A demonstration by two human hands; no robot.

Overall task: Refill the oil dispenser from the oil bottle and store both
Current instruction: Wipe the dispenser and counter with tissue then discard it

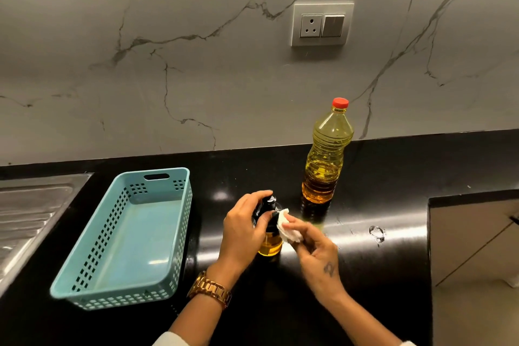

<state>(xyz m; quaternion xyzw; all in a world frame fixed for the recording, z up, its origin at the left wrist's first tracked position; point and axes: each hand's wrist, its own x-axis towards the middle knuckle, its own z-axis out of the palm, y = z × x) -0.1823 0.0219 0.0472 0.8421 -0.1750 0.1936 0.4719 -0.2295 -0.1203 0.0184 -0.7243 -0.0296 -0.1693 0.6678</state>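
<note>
Oil dispenser [270, 244]: upper body and most of the black pump top hidden behind the left hand [247, 227]; only the lower amber part and part of the pump show. Tissue [288, 229]: partly covered by the right hand [314, 247] fingers [295, 226]. Sink drainboard [31, 216]: cut off by left edge. Both forearms cut off by the bottom edge. Small ring-shaped mark [377, 232] on tabletop [393, 166]: too small to identify. Cabinet [474, 247]: cut off by right edge.

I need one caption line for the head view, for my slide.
Left hand holds the oil dispenser while right hand wipes it with tissue.
</note>
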